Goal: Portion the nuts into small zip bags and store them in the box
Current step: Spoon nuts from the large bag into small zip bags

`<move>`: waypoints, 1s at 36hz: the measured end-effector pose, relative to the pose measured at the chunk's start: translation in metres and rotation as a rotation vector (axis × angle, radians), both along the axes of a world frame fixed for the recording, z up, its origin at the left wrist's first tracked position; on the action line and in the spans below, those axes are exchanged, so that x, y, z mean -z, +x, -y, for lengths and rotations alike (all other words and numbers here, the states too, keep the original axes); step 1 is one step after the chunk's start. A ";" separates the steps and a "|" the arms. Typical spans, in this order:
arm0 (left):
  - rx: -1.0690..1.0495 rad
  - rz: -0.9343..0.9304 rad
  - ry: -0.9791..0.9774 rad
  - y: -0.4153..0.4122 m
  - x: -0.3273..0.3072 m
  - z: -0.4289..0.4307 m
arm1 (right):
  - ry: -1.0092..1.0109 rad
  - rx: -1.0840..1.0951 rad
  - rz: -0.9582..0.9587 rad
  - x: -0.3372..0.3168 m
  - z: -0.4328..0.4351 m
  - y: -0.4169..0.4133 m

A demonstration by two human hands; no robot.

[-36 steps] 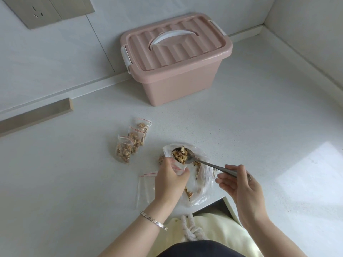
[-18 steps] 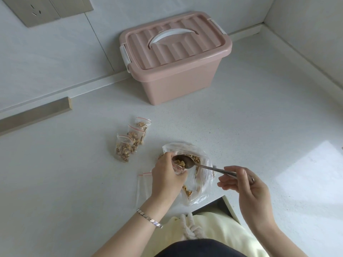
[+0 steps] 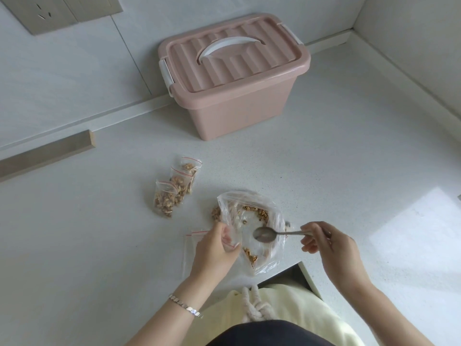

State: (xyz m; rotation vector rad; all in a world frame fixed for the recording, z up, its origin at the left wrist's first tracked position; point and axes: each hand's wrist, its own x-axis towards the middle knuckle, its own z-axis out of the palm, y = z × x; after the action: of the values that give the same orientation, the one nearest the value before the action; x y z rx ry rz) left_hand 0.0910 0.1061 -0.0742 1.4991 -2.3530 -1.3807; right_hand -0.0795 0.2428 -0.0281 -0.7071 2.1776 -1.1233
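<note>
The nuts point(image 3: 257, 213) lie scattered thinly inside the big clear bag point(image 3: 252, 231), which sits near the tabletop's point(image 3: 349, 171) front edge. The left hand point(image 3: 214, 248) is closed around a small zip bag point(image 3: 230, 242), pinching its mouth open just beside the big bag's opening; how full it is cannot be told. The right hand point(image 3: 324, 242) grips the handle of a spoon point(image 3: 265, 234), whose bowl hangs empty over the big bag.

To do this step well, the spoon should dip to where the nuts are thickest, along the far side of the big bag, and come up level. The small bag's mouth should stay wide and close under the spoon so nothing spills on the tabletop.

A second ago the spoon was heaped with nuts above the small bag; now it is empty and drawn back towards the right. Three filled bags point(image 3: 174, 188) wait to the left, and the pink box point(image 3: 232, 78) stands shut near the back edge.
</note>
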 end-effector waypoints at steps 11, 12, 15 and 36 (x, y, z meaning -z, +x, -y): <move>0.064 0.135 0.135 0.000 0.000 -0.001 | 0.169 -0.188 0.072 0.014 0.007 -0.010; 0.062 0.137 0.136 -0.001 -0.001 -0.001 | 0.179 -0.170 0.106 0.017 0.007 -0.011; 0.042 0.142 0.162 -0.003 -0.002 0.000 | 0.221 -0.108 0.244 0.027 0.005 -0.013; -0.144 -0.027 -0.008 0.003 0.003 0.000 | 0.071 0.340 0.804 0.052 -0.008 -0.010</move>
State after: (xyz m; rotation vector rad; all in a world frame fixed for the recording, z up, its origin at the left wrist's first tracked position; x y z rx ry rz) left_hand 0.0944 0.1057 -0.0772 1.6018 -2.1841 -1.3473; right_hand -0.0897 0.2506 -0.0796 0.1643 1.6399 -1.2089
